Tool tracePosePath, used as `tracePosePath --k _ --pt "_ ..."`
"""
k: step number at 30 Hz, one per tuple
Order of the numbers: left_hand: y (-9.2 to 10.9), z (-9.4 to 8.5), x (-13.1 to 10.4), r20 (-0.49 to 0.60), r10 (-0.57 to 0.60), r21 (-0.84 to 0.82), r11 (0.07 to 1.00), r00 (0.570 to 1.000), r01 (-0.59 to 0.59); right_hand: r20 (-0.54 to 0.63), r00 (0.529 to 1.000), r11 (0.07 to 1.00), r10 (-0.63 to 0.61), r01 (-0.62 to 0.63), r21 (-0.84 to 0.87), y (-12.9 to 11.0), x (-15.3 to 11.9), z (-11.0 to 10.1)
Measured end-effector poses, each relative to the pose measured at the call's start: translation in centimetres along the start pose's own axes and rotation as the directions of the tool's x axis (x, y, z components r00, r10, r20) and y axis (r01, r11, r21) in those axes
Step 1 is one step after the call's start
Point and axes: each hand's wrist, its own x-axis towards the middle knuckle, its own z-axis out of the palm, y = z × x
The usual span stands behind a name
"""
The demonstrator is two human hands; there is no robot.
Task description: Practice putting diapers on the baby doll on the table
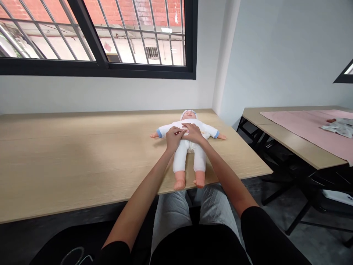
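Observation:
A baby doll [189, 120] lies on its back on the wooden table, its head away from me and its feet by the near edge. It wears a cap [188, 112] and a white top [168, 129] with blue cuffs; its legs are white with bare pinkish feet. Over its belly, my left hand [174, 138] is closed in a pinch. My right hand [193, 133] rests beside it with bent fingers, close to the left fingertips. What the fingers grip is hidden. White material [190, 146], seemingly a diaper, shows between the legs below my hands.
The wooden table [68, 158] runs left beneath a barred window [138, 33]. To the right, past a gap, another table bears a pink cloth [309, 127] with a patterned garment [340, 127] on it. A chair [338, 197] stands below that table.

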Motion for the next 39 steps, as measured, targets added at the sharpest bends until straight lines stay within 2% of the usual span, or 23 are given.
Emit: tracePosePath --k 4,11,16,20,23,26,31,39 --pt "0.0 -0.3 0.2 0.06 -0.002 0.035 0.999 0.998 0.0 -0.013 1.0 1.0 -0.009 0.008 -0.009 0.1 0.0 0.1" --pt "0.4 -0.8 0.1 0.202 0.058 0.116 0.99 0.978 -0.082 -0.018 1.0 1.0 0.001 -0.001 0.002 0.1 -0.1 -0.1" --pt "0.5 -0.7 0.1 0.213 -0.005 0.052 0.999 0.977 -0.006 -0.035 0.999 0.999 0.006 -0.005 0.038 0.2 -0.3 0.0" --pt "0.3 -0.6 0.5 0.183 -0.101 -0.111 0.986 0.978 0.122 -0.183 0.983 0.987 -0.028 0.056 0.15 0.7 -1.0 0.6" --pt "0.0 -0.6 0.8 0.17 -0.127 -0.159 0.975 0.977 0.155 -0.348 0.937 0.943 -0.012 0.126 0.307 1.2 -1.4 1.0" --pt "-0.2 -0.5 0.9 0.175 -0.147 -0.206 0.961 0.974 0.182 -0.424 0.905 0.872 0.021 0.192 0.451 1.4 -1.5 1.0" --pt "0.0 -0.6 0.6 0.191 -0.16 -0.248 0.947 0.968 0.206 -0.382 0.922 0.815 0.067 0.17 0.554 1.2 -1.5 0.6" --pt "0.3 -0.9 0.6 0.2 -0.187 -0.229 0.945 0.962 0.232 -0.319 0.945 0.846 0.071 0.112 0.522 0.6 -2.0 -0.3"
